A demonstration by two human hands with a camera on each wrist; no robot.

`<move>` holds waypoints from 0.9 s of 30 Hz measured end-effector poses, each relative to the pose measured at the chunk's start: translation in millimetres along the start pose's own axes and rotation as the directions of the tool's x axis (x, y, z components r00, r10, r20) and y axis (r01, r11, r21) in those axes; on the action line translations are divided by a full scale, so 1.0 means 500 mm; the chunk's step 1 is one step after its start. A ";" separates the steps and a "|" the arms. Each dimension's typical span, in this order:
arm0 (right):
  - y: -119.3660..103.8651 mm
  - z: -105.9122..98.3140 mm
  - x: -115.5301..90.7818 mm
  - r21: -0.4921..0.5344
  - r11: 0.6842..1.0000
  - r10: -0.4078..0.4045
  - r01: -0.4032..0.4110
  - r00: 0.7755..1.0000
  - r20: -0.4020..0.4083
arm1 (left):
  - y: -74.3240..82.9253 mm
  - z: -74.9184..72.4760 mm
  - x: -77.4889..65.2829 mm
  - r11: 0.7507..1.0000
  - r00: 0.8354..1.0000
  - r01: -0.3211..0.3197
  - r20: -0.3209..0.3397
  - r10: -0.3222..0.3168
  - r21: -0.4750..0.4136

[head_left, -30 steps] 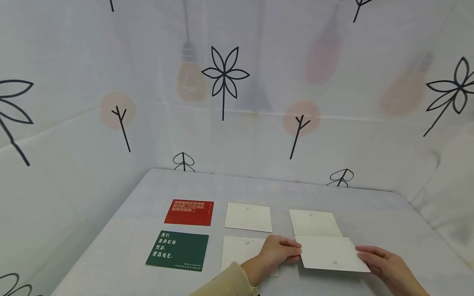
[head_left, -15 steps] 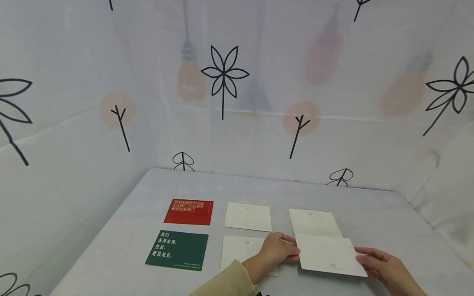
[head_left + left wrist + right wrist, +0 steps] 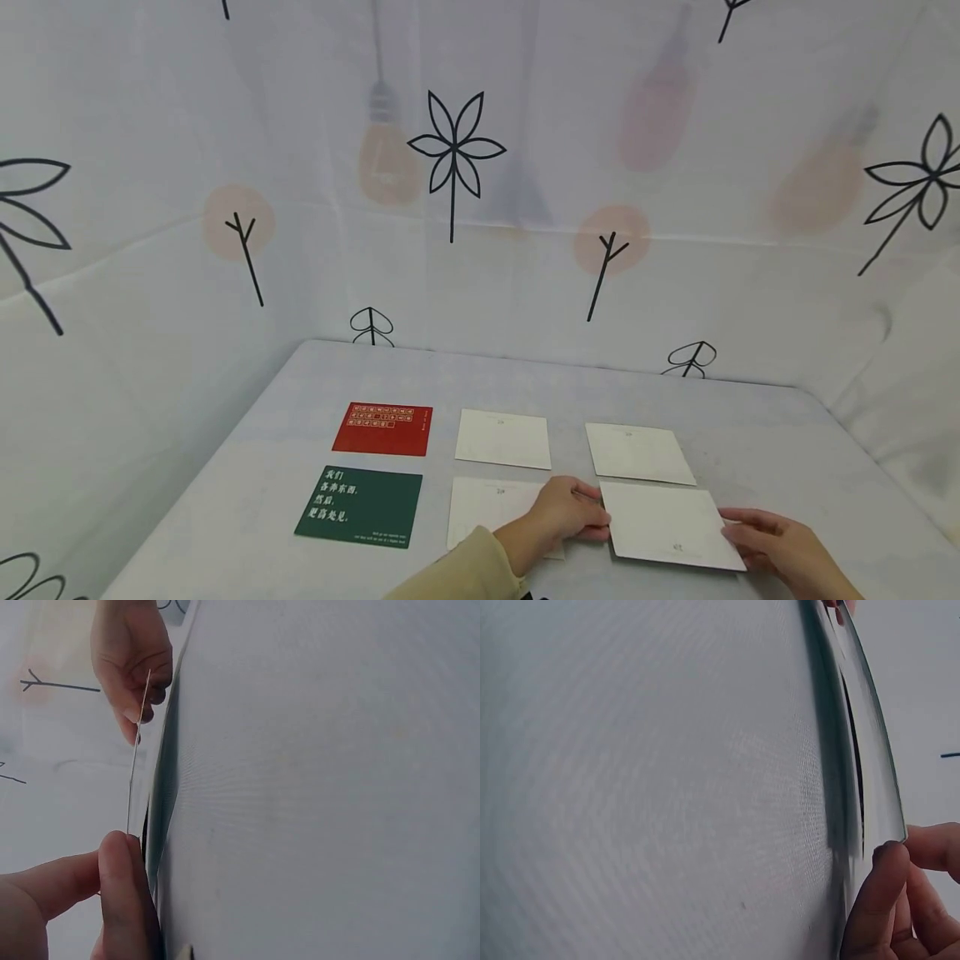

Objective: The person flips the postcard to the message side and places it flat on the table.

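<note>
Both hands hold one white card [image 3: 671, 525] by its sides at the front right of the table. My left hand [image 3: 558, 510] pinches the left edge, and my right hand [image 3: 776, 540] grips the right edge between thumb and fingers. From the left wrist, the card [image 3: 133, 776] shows edge-on, slightly above the table. In the right wrist view its corner sits between the thumb and fingers [image 3: 889, 892]. Just behind it lies another white card [image 3: 637, 452], flat. The left hand and forearm partly cover a third white card [image 3: 480, 510].
A further white card [image 3: 502, 439] lies in the back row, middle. At the left are a red card [image 3: 384, 442] with printed boxes and a green card [image 3: 375, 512] with white lettering. Patterned white cloth [image 3: 510, 275] walls surround the table [image 3: 225, 517].
The held card has come toward the person and lower, uncovering the front edge of the card behind it. Both hands keep their hold; the other cards have not moved.
</note>
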State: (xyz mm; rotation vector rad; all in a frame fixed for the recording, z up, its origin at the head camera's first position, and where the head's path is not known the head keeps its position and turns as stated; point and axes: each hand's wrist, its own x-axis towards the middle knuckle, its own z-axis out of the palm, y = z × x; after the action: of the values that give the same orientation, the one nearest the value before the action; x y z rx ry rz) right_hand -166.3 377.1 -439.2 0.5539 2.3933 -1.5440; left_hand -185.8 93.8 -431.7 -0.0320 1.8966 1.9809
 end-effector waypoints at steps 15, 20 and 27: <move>0.000 0.008 -0.008 -0.135 0.991 -0.005 0.008 1.000 0.023 | 0.002 -0.007 -0.001 0.994 0.997 0.041 0.057 -0.047 0.100; 0.002 0.008 -0.004 -0.133 0.991 0.007 -0.005 1.000 0.013 | 0.003 -0.010 -0.002 0.991 0.995 0.035 0.084 -0.046 0.127; -0.001 0.010 -0.003 -0.166 0.986 0.006 -0.003 1.000 0.013 | 0.006 -0.011 -0.001 0.984 0.993 0.051 0.099 -0.069 0.168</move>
State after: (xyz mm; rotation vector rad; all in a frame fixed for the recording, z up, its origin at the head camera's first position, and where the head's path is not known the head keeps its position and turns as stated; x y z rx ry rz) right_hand -165.4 372.2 -440.2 0.5112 2.4782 -1.3258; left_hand -187.5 88.4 -429.1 0.0590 1.9614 1.7449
